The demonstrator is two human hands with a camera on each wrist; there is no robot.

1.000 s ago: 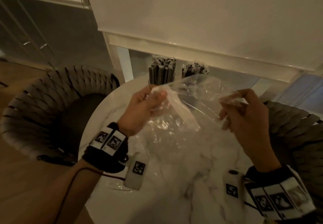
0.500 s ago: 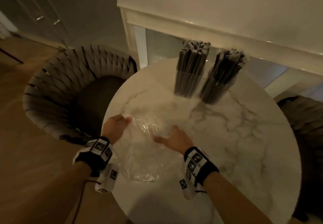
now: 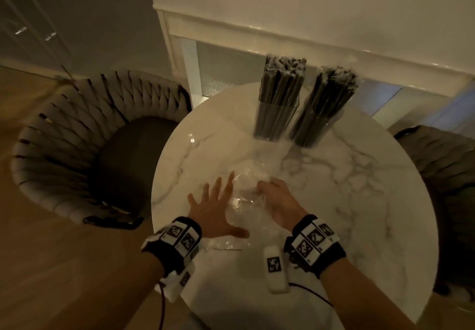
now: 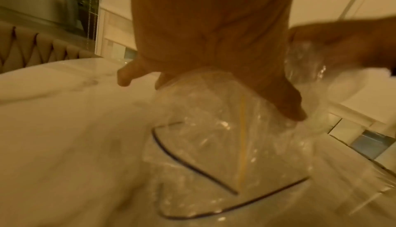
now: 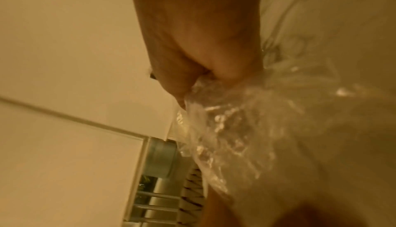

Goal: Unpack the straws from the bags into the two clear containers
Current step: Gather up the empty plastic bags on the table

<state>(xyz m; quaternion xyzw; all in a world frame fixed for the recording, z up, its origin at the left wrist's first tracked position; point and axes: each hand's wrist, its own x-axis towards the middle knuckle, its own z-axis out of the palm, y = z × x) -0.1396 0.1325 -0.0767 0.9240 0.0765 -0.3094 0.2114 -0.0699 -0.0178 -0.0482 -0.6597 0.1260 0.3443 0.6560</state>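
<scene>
Two clear containers (image 3: pixel 279 113) (image 3: pixel 318 121) stand at the table's far side, each packed with upright black straws (image 3: pixel 282 85). An empty clear plastic bag (image 3: pixel 246 201) lies crumpled on the marble table (image 3: pixel 347 201) near me. My left hand (image 3: pixel 218 206) lies on the bag's left part with fingers spread and straight. In the left wrist view its thumb (image 4: pixel 285 98) presses the bag (image 4: pixel 225 146). My right hand (image 3: pixel 275 196) is curled on the bag's right side. The right wrist view shows that hand (image 5: pixel 199 44) bunching the plastic (image 5: pixel 235 120) in its fingers.
A woven grey chair (image 3: pixel 77 136) stands left of the round table and another (image 3: pixel 442 165) to its right. A white wall ledge (image 3: pixel 257 33) runs behind the containers. Wooden floor (image 3: pixel 51 265) lies below the table's near left edge.
A second ago both hands held the bag up in the air. It now lies on the table; my left hand has flattened on it and my right hand has closed on its right side.
</scene>
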